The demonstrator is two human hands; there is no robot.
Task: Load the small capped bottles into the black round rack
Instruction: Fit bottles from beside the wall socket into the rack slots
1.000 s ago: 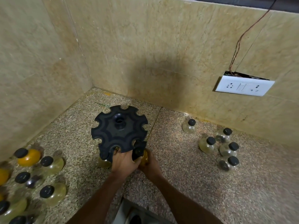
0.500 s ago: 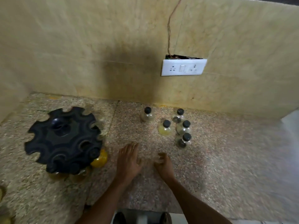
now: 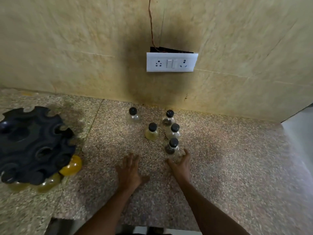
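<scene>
Our right hand [image 3: 180, 164] spreads its grip wide, empty, just below the nearest capped bottle [image 3: 171, 147] of five standing on the tabletop [image 3: 228, 167]. Our left hand [image 3: 129, 170] lies flat, empty. The black rack [image 3: 32, 145] sits far left.

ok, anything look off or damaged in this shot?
Yes: the wall socket plate sits proud of the wall, with a dark gap along its top and a bare wire running up from it. The five loose bottles stand upright, nothing spilled.
</scene>
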